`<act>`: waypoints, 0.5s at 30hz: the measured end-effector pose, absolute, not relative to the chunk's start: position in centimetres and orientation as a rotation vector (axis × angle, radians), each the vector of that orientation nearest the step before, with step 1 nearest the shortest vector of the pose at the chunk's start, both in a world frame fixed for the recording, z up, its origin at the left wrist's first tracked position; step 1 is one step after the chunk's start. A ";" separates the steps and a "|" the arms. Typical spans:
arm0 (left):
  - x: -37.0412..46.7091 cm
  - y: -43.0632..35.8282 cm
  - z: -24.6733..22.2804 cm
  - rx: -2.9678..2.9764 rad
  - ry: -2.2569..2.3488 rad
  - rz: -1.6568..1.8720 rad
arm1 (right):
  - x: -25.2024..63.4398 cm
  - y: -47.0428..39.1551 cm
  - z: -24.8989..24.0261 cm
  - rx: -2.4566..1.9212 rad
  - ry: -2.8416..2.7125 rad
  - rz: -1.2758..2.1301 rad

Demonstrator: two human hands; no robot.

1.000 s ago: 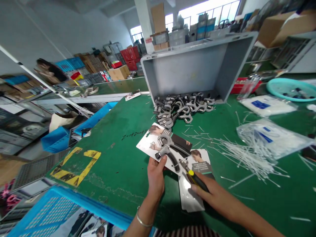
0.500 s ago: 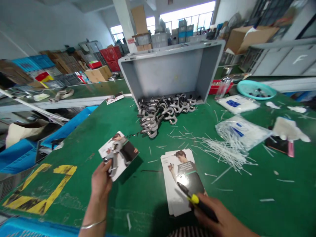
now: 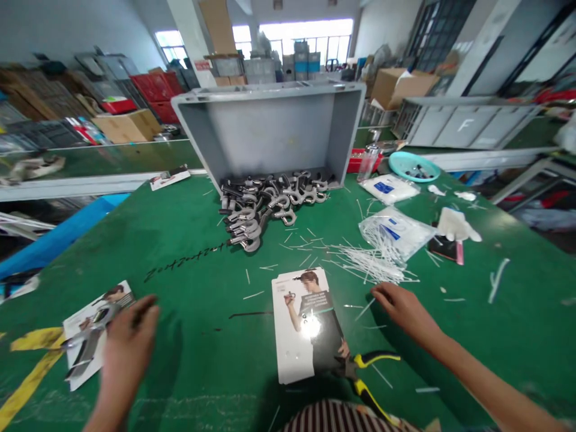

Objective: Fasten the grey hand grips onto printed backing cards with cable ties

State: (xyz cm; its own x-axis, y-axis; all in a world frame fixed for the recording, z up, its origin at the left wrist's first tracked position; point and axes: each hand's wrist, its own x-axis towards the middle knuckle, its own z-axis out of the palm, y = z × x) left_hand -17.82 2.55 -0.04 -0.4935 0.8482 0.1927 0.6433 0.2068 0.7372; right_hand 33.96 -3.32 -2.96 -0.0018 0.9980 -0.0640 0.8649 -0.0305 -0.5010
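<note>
My left hand (image 3: 130, 342) is at the left, fingers loosely bent and spread, slightly blurred. Beside it a printed card (image 3: 75, 321) with a grey and black hand grip exerciser (image 3: 92, 336) on it lies on the table. On the right, my right hand (image 3: 405, 306) has its fingertips pinched at the end of a white cable tie (image 3: 365, 309), just in front of a heap of cable ties (image 3: 371, 261). A stack of printed cards (image 3: 294, 336) lies in the middle. Yellow and black pliers (image 3: 360, 375) rest with spread handles at its lower right corner.
A grey crate (image 3: 270, 132) tipped on its side holds a pile of hand grips (image 3: 252, 210) spilling onto the green table (image 3: 189, 318). At right are plastic bags (image 3: 396, 231), a white glove (image 3: 456, 225) on a dark phone-like object, and a turquoise bowl (image 3: 414, 156).
My left hand has moved left, put the card with the hand grip down and let go. My right hand has released the pliers beside the card stack and moved to the cable ties. The view has turned right.
</note>
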 end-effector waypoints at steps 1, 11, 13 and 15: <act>-14.6 1.8 -1.4 1.529 2.048 1.001 | 34.4 -2.2 -3.5 -1.998 -1.938 0.534; 0.6 -1.5 -8.0 1.885 1.557 0.779 | 37.2 3.5 -4.4 -1.922 -2.330 -0.011; 0.5 -0.7 -6.9 1.928 1.592 0.817 | 37.7 4.6 -4.2 -1.924 -2.294 -0.007; 0.8 0.0 -5.3 1.942 1.581 0.900 | 38.0 5.9 -3.7 -1.927 -2.190 -0.007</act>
State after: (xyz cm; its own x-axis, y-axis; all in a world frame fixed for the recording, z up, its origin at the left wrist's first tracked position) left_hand 0.84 -0.05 -5.35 0.1183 0.9744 0.1912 0.6615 -0.2209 0.7167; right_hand 37.96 5.95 -3.71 -0.1134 0.9789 0.1698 0.9799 0.1384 -0.1435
